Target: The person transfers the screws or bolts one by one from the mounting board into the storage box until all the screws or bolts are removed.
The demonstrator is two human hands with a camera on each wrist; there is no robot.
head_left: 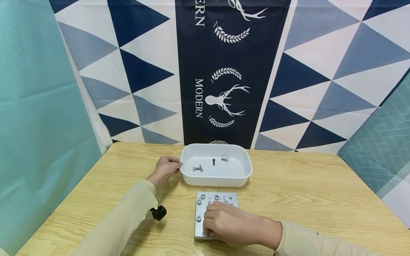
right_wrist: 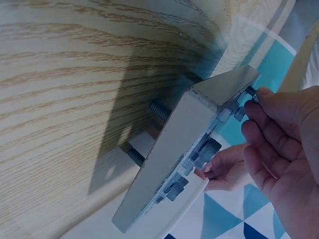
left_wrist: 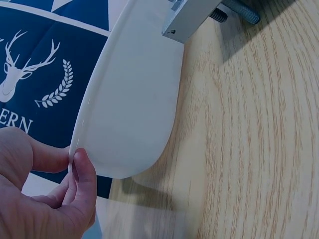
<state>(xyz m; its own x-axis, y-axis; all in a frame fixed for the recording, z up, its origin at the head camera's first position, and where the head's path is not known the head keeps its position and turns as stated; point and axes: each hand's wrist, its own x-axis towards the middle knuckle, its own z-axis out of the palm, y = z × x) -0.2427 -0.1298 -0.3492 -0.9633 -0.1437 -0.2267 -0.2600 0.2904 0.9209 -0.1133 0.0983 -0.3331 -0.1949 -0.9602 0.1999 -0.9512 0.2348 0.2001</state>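
Note:
My left hand (head_left: 166, 166) pinches the left end of a white plastic tray (head_left: 217, 182) at its rim, thumb on one side and fingers on the other in the left wrist view. Over the lower part of a silver metal plate (head_left: 200, 231), my right hand (head_left: 227, 224) pinches a small socket-head screw (right_wrist: 252, 92) at the plate's face. Other socket-head screws (head_left: 199, 218) sit in the plate's holes. Threaded ends (right_wrist: 159, 110) stick out beneath it in the right wrist view. The hand hides much of the plate's lower right in the head view.
Several loose screws (head_left: 225, 159) lie in the tray, one of them black (head_left: 214, 162). The tray stands just behind the plate on the wooden table (head_left: 304, 199). A patterned cloth (head_left: 150, 78) hangs at the table's back edge. A black device (head_left: 158, 213) is at the left wrist.

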